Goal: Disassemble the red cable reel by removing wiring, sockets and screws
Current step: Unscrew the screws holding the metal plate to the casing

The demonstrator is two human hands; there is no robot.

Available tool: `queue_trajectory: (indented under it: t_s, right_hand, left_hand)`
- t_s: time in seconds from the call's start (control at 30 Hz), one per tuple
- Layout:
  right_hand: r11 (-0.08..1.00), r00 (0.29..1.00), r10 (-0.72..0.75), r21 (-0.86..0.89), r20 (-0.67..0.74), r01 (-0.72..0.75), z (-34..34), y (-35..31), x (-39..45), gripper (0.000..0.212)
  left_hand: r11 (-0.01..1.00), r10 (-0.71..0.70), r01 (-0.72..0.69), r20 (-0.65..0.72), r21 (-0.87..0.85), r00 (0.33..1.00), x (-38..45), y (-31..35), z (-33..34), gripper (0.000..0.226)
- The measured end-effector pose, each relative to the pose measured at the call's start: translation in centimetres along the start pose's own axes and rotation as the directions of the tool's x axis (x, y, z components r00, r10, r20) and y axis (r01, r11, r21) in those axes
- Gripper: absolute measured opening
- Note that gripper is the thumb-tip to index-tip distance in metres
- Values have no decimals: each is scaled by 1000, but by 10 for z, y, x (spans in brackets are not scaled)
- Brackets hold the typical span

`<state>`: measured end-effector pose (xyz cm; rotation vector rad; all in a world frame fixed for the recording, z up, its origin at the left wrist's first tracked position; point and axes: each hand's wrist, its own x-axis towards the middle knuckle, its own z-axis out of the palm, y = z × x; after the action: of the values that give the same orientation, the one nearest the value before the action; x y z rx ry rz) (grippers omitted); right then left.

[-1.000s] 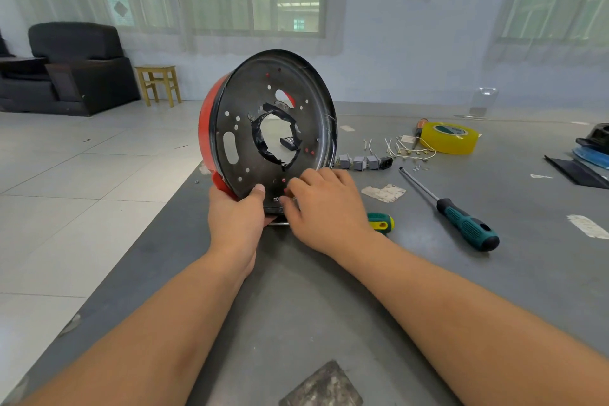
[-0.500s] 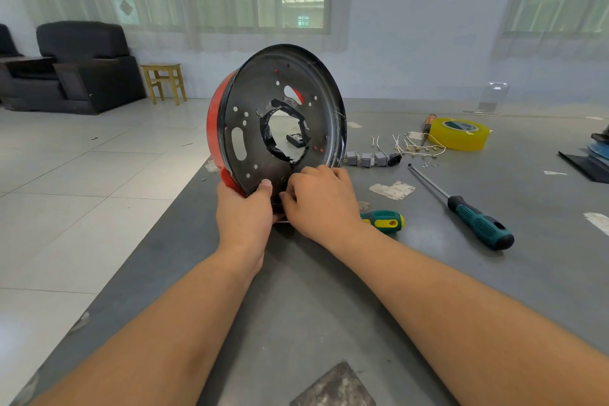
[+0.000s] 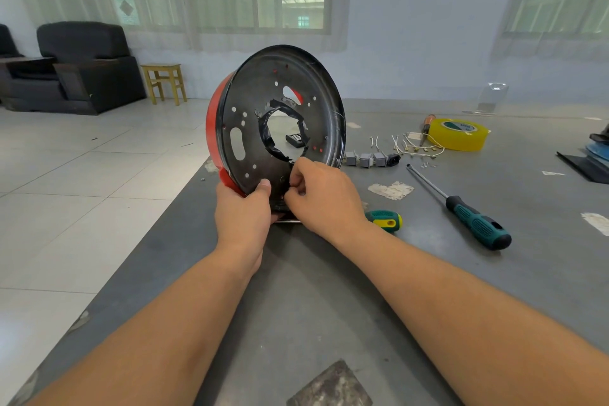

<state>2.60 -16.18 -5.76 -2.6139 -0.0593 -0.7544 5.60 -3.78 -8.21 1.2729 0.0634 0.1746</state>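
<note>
Head view, single camera. Red cable reel stands on edge near the left front edge of the grey bench, black inner face turned toward the camera, red outer rim showing along its left side. Face is perforated with round holes and two oblong slots; ragged black tape lines the central opening.

Left hand: grip closed on the reel's lower rim, thumb flat on the black face, fingers wrapped behind. Right hand: thumb and forefinger pinched together at the lower edge of the central opening, against the black material there. Whether they hold tape or a small part I cannot tell; the fingertips cover it.

Bench, right of the reel: a row of three grey sockets with one black socket at its right end, just beside the reel's rim. Beyond them, loose white wires with metal terminals and a few small screws. A yellow tape roll sits further back, an orange-handled tool touching its left side. A long screwdriver with teal-and-black handle lies diagonally, well apart from the hands. A stubby green-and-yellow screwdriver handle lies just beside the right wrist. A scrap of white tape residue lies between the sockets and the stubby handle.

Background: black armchair, yellow stool, tiled floor.
</note>
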Motion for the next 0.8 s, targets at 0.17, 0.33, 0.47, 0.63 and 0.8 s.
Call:
queue_trajectory:
  t_s: [0.17,0.33,0.47,0.63,0.8]
  right_hand:
    - [982,997,57,180,-47,-48,-7,5,1,10]
    - [968,998,60,247,-23,-53,-13,16,1,22]
    - [983,999,51,178,-2,-50,-17,22,0,23]
    - [987,998,55,148,23,-58,-29,31,1,14]
    - [976,987,125,166,99,-140,-62,59,9,6]
  left_hand:
    - [1000,-2,2,13,-14,1000,-1,0,-1,37]
    - [1000,2,-1,21,-10,1000,-1,0,0,38]
    - [1000,-3,3,11,-8,1000,1,0,0,38]
    - [999,-32,32,10,-5,999,3,0,1,37]
    - [999,-45,46,51,-16,998,5,1,3,32]
